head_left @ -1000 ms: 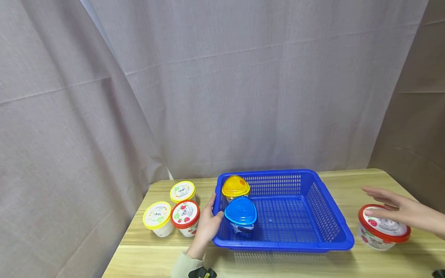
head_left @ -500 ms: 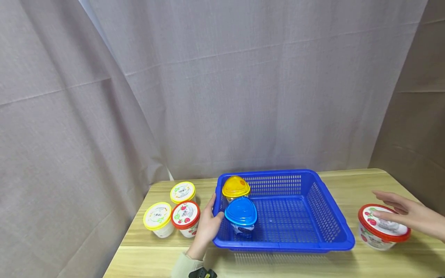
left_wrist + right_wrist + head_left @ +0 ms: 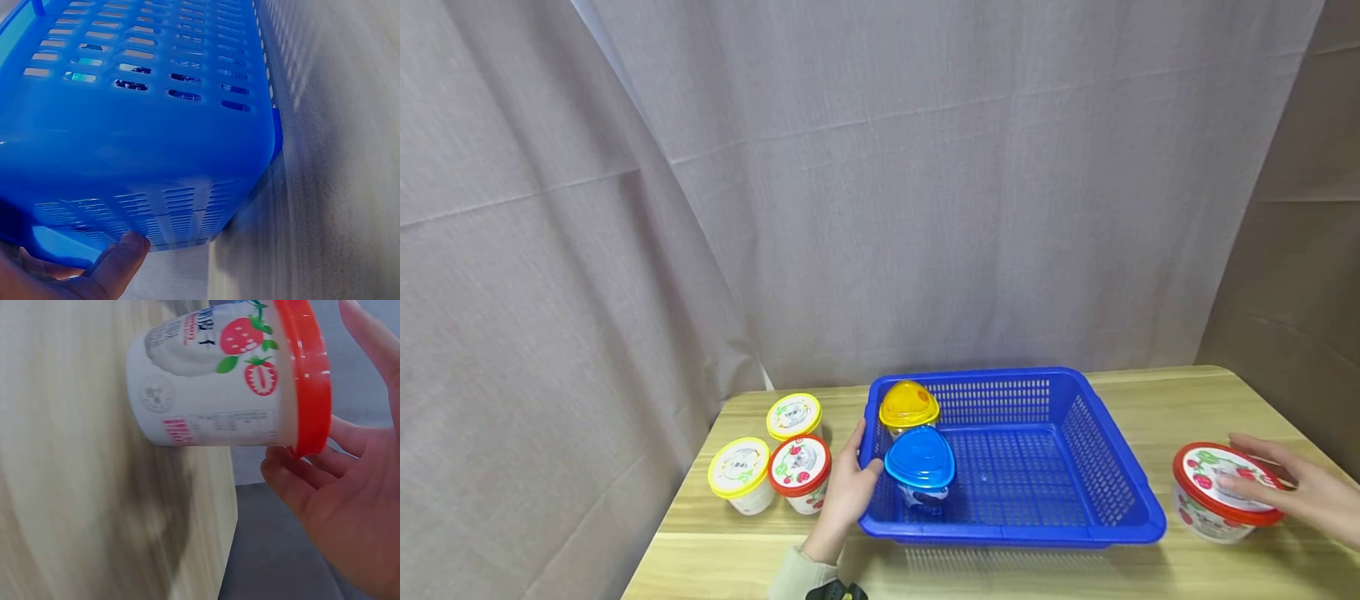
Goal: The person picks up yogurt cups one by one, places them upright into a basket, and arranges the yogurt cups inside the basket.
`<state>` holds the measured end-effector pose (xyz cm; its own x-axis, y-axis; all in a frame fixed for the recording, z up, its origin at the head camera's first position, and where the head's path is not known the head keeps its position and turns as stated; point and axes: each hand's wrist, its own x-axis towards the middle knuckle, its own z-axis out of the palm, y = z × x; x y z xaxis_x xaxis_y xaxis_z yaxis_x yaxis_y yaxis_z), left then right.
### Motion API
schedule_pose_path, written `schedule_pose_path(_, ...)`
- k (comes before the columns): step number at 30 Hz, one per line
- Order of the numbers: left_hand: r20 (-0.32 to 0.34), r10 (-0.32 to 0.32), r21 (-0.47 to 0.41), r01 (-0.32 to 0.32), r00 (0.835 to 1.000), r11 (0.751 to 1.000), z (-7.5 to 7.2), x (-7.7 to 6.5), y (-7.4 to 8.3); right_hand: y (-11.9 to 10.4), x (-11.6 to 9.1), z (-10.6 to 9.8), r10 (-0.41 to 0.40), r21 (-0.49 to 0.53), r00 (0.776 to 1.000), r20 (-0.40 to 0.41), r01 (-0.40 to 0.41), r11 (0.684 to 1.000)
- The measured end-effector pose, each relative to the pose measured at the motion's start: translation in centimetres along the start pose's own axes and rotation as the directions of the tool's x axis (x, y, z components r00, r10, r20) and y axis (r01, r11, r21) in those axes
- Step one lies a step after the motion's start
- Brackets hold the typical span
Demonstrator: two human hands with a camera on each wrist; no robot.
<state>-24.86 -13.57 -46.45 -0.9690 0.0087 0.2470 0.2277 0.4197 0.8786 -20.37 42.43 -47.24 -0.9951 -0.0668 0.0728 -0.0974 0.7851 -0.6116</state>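
My left hand (image 3: 847, 492) grips the left rim of a blue plastic basket (image 3: 1015, 531); in the left wrist view its thumb (image 3: 122, 262) lies against the basket's outer wall. At the right stands a white yogurt tub (image 3: 1206, 521) with a red lid and strawberry pictures, upright on the table. My right hand (image 3: 1300, 492) is at this tub's right side, thumb over the lid. Seen from the right wrist, the fingers (image 3: 290, 478) reach the lid's edge while the thumb stands apart from it. Inside the basket, at its left, are a yellow-lidded cup (image 3: 908, 406) and a blue-lidded cup (image 3: 921, 458).
Left of the basket on the wooden table (image 3: 688, 546) stand two yellow-lidded tubs, one at the back (image 3: 793, 414) and one nearer (image 3: 740, 468), plus a smaller red-lidded tub (image 3: 801, 465) close to my left forearm. A grey curtain (image 3: 925, 208) hangs behind the table.
My right hand has shifted right and lower, from over the red-lidded tub's lid to its right side. The left hand and the basket have stayed in place.
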Motion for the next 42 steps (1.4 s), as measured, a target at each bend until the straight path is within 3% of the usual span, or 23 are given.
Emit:
schedule_pose_path(13,-0.001,-0.002,-0.010,0.001,1.000,1.000,0.0,0.0,0.0,1.4,-1.1,1.4,0.084,0.166,0.995,-0.059,-0.073,0.983)
schedule_pose_path(20,-0.003,-0.001,-0.017,0.001,1.000,1.000,-0.1,-0.1,0.0,2.1,-1.8,2.8,0.013,0.254,0.994,-0.110,0.016,0.967)
schedule_pose_path(30,0.000,0.000,-0.032,0.000,1.000,0.999,-0.1,-0.2,0.0,1.9,-2.5,4.7,-0.026,0.333,0.980,-0.199,0.093,0.938)
schedule_pose_path(42,0.006,-0.010,-0.031,0.010,1.000,0.999,-0.1,-0.1,0.1,2.5,-2.8,6.4,0.021,0.338,0.975,-0.223,0.057,0.939)
